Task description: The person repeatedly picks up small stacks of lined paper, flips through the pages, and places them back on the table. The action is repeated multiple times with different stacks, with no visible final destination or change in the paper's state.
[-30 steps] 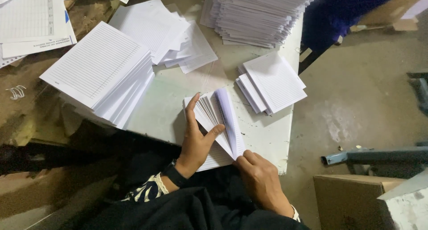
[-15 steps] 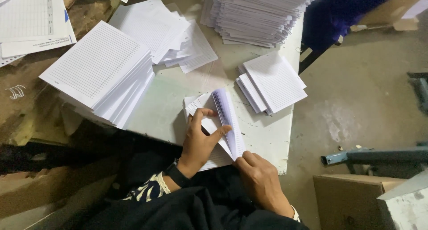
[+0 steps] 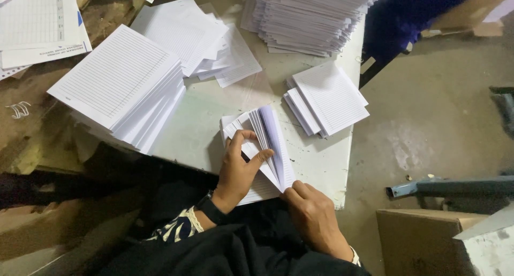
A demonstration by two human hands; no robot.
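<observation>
Head view: small bundle of ruled sheets [image 3: 262, 147] at near edge of pale table [image 3: 203, 131], fanned open at the middle. Left hand [image 3: 238, 171] spread flat on the left half, thumb hooked into the fan. Right hand [image 3: 313, 217] pinching the near right corner, fingers closed on the lifted leaves (exact count hidden). Best kept so: left palm pinning the lower leaves, right lifting only from the corner, edges square before folding. Finished folded bundles [image 3: 326, 96] just right, apart. Tall ruled stack [image 3: 120, 83] left, bigger pile [image 3: 310, 13] far edge, loose sheets [image 3: 198, 38] between. No other view.
</observation>
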